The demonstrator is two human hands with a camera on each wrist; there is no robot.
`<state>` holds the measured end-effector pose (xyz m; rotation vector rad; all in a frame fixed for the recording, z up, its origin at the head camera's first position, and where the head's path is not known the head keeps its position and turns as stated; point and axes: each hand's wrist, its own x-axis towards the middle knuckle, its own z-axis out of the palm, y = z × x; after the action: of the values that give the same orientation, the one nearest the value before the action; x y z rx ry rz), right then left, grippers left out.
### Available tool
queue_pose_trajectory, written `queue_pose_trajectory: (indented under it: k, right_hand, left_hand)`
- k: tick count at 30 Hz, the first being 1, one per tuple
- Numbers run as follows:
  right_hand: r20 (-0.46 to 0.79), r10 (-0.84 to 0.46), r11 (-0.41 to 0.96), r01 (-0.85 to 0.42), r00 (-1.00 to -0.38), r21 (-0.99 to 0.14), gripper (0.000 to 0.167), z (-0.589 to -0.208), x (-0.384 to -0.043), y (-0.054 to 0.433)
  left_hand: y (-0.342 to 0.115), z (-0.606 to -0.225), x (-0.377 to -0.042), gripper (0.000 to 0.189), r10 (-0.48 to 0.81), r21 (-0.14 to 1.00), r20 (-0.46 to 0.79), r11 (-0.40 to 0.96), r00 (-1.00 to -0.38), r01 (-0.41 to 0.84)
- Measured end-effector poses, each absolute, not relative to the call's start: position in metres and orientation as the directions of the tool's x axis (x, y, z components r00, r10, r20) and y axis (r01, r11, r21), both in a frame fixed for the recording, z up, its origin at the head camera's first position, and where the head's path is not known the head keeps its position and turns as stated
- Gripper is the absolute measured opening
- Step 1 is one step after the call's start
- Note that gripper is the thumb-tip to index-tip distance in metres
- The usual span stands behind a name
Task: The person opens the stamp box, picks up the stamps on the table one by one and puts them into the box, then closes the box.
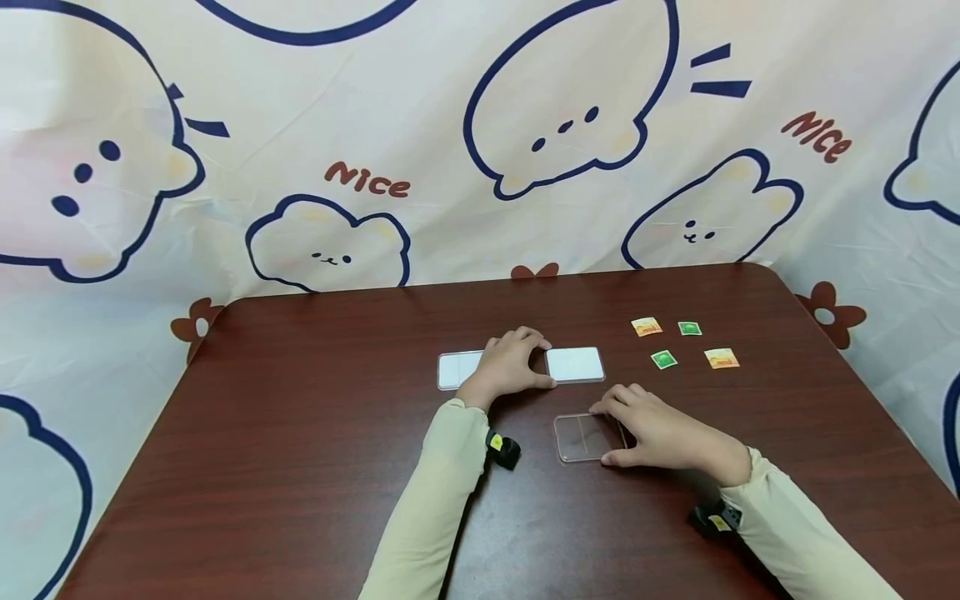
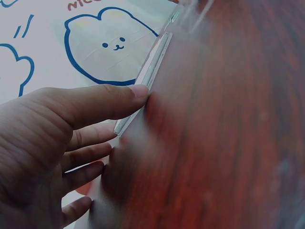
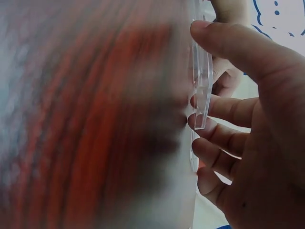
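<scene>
Two flat clear cases with white contents lie side by side on the table. The left white case (image 1: 454, 369) is partly hidden behind my left hand (image 1: 512, 363). That hand pinches the left end of the right white case (image 1: 575, 365), thumb on the near edge and fingers on the far edge; the left wrist view shows the thumb against the thin case (image 2: 155, 64). Nearer me, my right hand (image 1: 651, 427) grips the right end of a see-through plastic case (image 1: 577, 439). In the right wrist view, thumb and fingertips hold the clear plastic (image 3: 202, 90) by its edges.
Two small green squares (image 1: 689, 328) and two orange rectangles (image 1: 722, 358) lie on the right of the brown table (image 1: 300, 467). A patterned cloth (image 1: 442, 108) hangs behind the table's far edge.
</scene>
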<state>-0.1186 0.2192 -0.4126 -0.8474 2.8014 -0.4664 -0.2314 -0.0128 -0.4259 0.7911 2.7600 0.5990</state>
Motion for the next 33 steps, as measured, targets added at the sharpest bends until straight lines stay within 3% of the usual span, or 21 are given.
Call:
queue_pose_trajectory:
  k: [10, 27, 33]
  right_hand:
    - [-0.058, -0.566, 0.798, -0.529, -0.822, -0.290, 0.056, -0.4172, -0.1175, 0.2174]
    - [-0.093, -0.538, 0.807, -0.480, -0.838, -0.343, 0.075, -0.4114, -0.1150, 0.2202]
    - [-0.030, -0.551, 0.784, -0.505, -0.834, -0.362, 0.068, -0.4102, -0.1195, 0.2197]
  left_hand:
    - [-0.0132, -0.4251, -0.2314, 0.059, 0.544, 0.439, -0.083, 0.772, -0.835, 0.460]
    - [-0.0127, -0.4215, -0.2337, 0.063, 0.547, 0.448, -0.099, 0.770, -0.831, 0.454]
    - [-0.0129, -0.4200, -0.2343, 0.065, 0.553, 0.490, -0.117, 0.755, -0.825, 0.436]
